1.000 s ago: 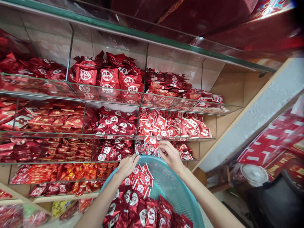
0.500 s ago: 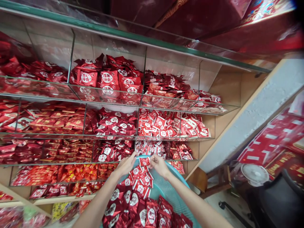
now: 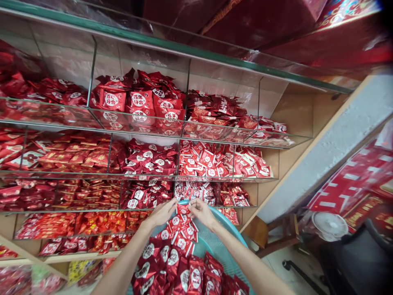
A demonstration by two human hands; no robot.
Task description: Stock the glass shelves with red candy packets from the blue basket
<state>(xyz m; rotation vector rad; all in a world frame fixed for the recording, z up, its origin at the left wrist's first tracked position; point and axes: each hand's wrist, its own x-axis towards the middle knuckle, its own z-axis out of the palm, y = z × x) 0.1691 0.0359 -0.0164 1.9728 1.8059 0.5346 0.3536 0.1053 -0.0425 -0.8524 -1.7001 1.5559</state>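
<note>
Between my two hands, over the far rim of a turquoise mesh basket [image 3: 235, 241], is a small red packet [image 3: 182, 209] with a white print. My right hand [image 3: 201, 212] pinches its right side between thumb and fingers. At the packet's upper left edge my left hand [image 3: 162, 212] has its fingers closed together. Just below lie several similar small red packets [image 3: 183, 232] in a heap inside the basket. Nearer to me the basket holds larger dark red packets [image 3: 184, 274] with white oval labels.
Glass-fronted shelves [image 3: 147, 176] in front of me hold many red packets sorted into compartments. A thick glass shelf edge [image 3: 184, 45] runs across above. To the right are a wooden stool [image 3: 258, 231], a black chair [image 3: 362, 254] and a stack of clear round lids [image 3: 330, 225].
My right hand has moved slightly left, toward my left hand, and the small red packet has shifted a little left with it. The basket and shelves look the same.
</note>
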